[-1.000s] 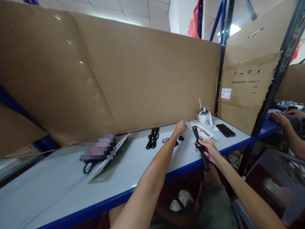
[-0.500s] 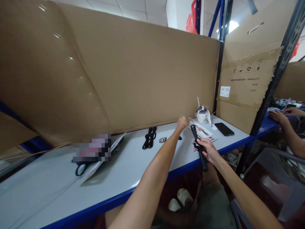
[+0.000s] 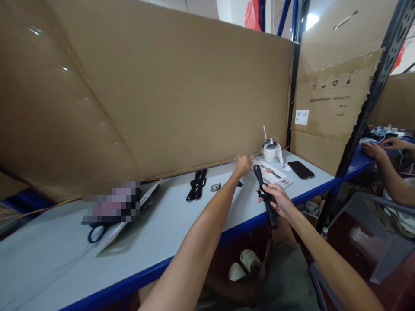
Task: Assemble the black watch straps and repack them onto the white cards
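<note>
My right hand (image 3: 276, 198) is closed round the middle of a long black tool (image 3: 271, 218) with a rounded handle at each end. It holds the tool slanted above the front edge of the table. My left hand (image 3: 244, 164) reaches to the back of the table with its fingers closed on a crinkled clear plastic bag (image 3: 240, 156). Just right of it lies a printed card (image 3: 275, 173) showing a dark-handled tool. A small dark part (image 3: 240, 184) is partly behind my left forearm. Farther left are a small silver metal part (image 3: 215, 187) and two black handled pieces (image 3: 196, 185) side by side.
A phone (image 3: 301, 169) and a lidded cup with a straw (image 3: 269, 150) stand at the right. A blurred-out pouch (image 3: 112, 205) lies at the left on the grey table (image 3: 145, 246). Cardboard (image 3: 194, 95) walls the back. Another person's hands (image 3: 372, 150) are at far right.
The view has shifted slightly, so the table things sit a little farther left. My left hand remains at the back by the clear plastic; my right hand keeps the black tool.
</note>
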Demonstrator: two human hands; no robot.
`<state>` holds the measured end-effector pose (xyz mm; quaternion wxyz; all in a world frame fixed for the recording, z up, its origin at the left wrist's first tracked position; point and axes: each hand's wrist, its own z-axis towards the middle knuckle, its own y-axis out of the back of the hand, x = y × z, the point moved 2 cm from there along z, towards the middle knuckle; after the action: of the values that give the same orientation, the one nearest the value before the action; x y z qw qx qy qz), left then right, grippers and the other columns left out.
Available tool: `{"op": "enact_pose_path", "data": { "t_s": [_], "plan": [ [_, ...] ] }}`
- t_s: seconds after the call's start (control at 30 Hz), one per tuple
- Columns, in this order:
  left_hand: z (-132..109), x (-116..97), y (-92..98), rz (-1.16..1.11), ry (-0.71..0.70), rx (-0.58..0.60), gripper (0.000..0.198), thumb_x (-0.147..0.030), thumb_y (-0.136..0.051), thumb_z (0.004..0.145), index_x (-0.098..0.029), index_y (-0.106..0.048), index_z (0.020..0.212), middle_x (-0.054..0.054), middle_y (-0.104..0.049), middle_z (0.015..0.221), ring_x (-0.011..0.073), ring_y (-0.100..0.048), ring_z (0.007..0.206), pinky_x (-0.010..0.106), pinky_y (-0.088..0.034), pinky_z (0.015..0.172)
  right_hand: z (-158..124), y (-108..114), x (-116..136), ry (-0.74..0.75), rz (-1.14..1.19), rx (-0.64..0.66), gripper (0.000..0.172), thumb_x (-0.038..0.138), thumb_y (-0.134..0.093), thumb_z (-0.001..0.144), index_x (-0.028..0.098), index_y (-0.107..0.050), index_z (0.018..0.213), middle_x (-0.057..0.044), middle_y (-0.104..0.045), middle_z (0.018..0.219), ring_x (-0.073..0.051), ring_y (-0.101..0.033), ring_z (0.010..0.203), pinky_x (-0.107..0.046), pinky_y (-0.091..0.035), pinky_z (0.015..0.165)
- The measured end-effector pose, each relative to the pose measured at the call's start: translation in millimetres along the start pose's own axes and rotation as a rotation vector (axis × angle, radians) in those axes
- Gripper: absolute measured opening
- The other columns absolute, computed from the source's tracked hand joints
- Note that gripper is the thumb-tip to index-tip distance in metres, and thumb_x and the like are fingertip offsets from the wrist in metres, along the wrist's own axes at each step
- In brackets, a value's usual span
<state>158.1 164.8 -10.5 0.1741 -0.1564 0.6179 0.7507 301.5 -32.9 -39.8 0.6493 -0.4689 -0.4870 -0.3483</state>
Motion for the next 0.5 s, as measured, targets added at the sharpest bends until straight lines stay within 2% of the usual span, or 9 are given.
{"op": "enact_pose_path", "data": {
  "t_s": [0.13, 0.23, 0.3, 0.37, 0.4, 0.47, 0.5],
  "plan": [
    [-8.7, 7.7, 11.6, 0.005, -0.008, -0.002, 0.055, -0.052, -0.032, 0.102, -0.016, -0.055, 0.137, 0.022, -0.067, 0.128, 0.0292, -0.064, 0.120, 0.035, -0.048, 0.093, -1.5, -1.6, 2.7, -0.005, -0.002, -0.018, 0.044, 0.054, -0.071, 0.077, 0.012, -0.070, 0.090, -0.006, -0.070, 0.062, -0.001, -0.027, 0.030, -0.019, -0.008, 0.030],
    [-15.0, 9.0, 27.4, -0.006, -0.001, 0.013, 0.055, -0.052, -0.030, 0.102, -0.015, -0.058, 0.131, 0.021, -0.071, 0.117, 0.0284, -0.070, 0.107, 0.034, -0.051, 0.085, -2.6, -0.5, 3.5, 0.004, -0.009, -0.026, 0.044, 0.054, -0.071, 0.077, 0.012, -0.069, 0.090, -0.006, -0.069, 0.062, -0.001, -0.026, 0.030, -0.019, -0.008, 0.030],
    [-22.8, 11.8, 43.5, -0.006, 0.011, -0.008, 0.055, -0.052, -0.030, 0.102, -0.014, -0.060, 0.128, 0.022, -0.071, 0.115, 0.0301, -0.070, 0.105, 0.036, -0.051, 0.084, -3.3, 1.4, 3.5, 0.005, -0.008, -0.037, 0.045, 0.054, -0.071, 0.078, 0.012, -0.069, 0.092, -0.006, -0.070, 0.063, -0.001, -0.026, 0.030, -0.019, -0.008, 0.030],
    [-36.3, 19.4, 63.5, -0.013, -0.001, -0.092, 0.053, -0.052, -0.032, 0.102, -0.016, -0.057, 0.131, 0.022, -0.069, 0.121, 0.0315, -0.066, 0.112, 0.038, -0.050, 0.087, -2.7, 1.4, 3.4, -0.011, 0.011, -0.055, 0.043, 0.053, -0.071, 0.078, 0.013, -0.067, 0.093, -0.005, -0.070, 0.064, -0.002, -0.027, 0.030, -0.018, -0.010, 0.030],
    [-45.4, 24.7, 74.6, -0.047, -0.053, -0.180, 0.049, -0.050, -0.036, 0.101, -0.018, -0.057, 0.131, 0.018, -0.071, 0.116, 0.0296, -0.067, 0.109, 0.037, -0.049, 0.087, -1.1, -0.3, 3.7, -0.018, 0.025, -0.066, 0.041, 0.052, -0.070, 0.078, 0.013, -0.066, 0.093, -0.005, -0.071, 0.065, -0.002, -0.029, 0.030, -0.018, -0.012, 0.030],
    [-67.3, 39.1, 94.0, -0.180, -0.157, -0.295, 0.042, -0.046, -0.039, 0.101, -0.021, -0.059, 0.128, 0.011, -0.074, 0.099, 0.0232, -0.069, 0.095, 0.032, -0.050, 0.083, 7.1, -9.3, 5.3, -0.014, 0.048, -0.067, 0.036, 0.049, -0.069, 0.079, 0.015, -0.063, 0.091, -0.005, -0.072, 0.069, -0.003, -0.033, 0.031, -0.018, -0.016, 0.029],
    [-78.9, 47.2, 100.9, -0.258, -0.195, -0.280, 0.041, -0.047, -0.038, 0.101, -0.020, -0.062, 0.121, 0.008, -0.073, 0.088, 0.0210, -0.069, 0.084, 0.030, -0.051, 0.076, 14.4, -16.8, 6.7, 0.001, 0.055, -0.055, 0.034, 0.048, -0.069, 0.080, 0.016, -0.062, 0.089, -0.005, -0.072, 0.071, -0.004, -0.036, 0.031, -0.018, -0.019, 0.029]
  ]
}}
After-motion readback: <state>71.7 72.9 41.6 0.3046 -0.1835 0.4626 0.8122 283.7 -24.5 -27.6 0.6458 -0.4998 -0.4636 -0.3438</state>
